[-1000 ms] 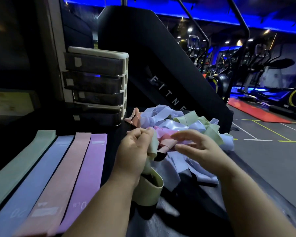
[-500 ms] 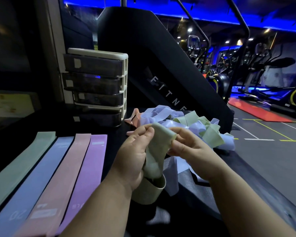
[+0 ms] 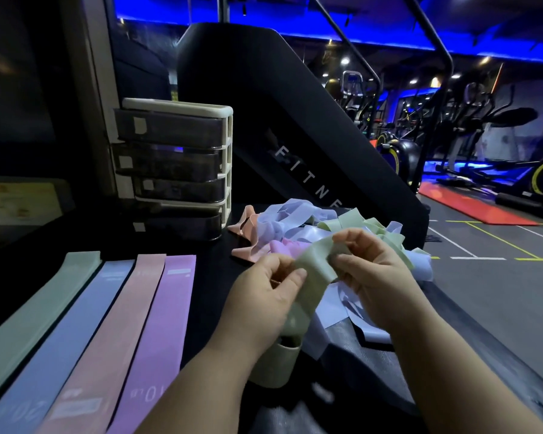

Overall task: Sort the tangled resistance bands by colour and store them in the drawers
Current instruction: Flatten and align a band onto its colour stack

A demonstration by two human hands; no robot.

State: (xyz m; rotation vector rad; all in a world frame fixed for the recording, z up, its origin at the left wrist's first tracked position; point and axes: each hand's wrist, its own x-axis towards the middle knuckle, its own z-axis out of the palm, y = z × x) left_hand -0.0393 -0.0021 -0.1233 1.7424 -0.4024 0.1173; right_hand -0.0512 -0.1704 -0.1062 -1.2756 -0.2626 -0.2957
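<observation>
Both your left hand (image 3: 264,297) and right hand (image 3: 378,277) pinch the pale green band (image 3: 314,266) between thumb and fingers, just above the near edge of the tangled pile (image 3: 295,219). The band is matte, flat and soft. Its length runs from your right fingers down toward you, into a loop under your left wrist (it seems free there, though dim light could hide a snag). The laid-out green band (image 3: 44,303) lies well left, nearer your left hand.
</observation>
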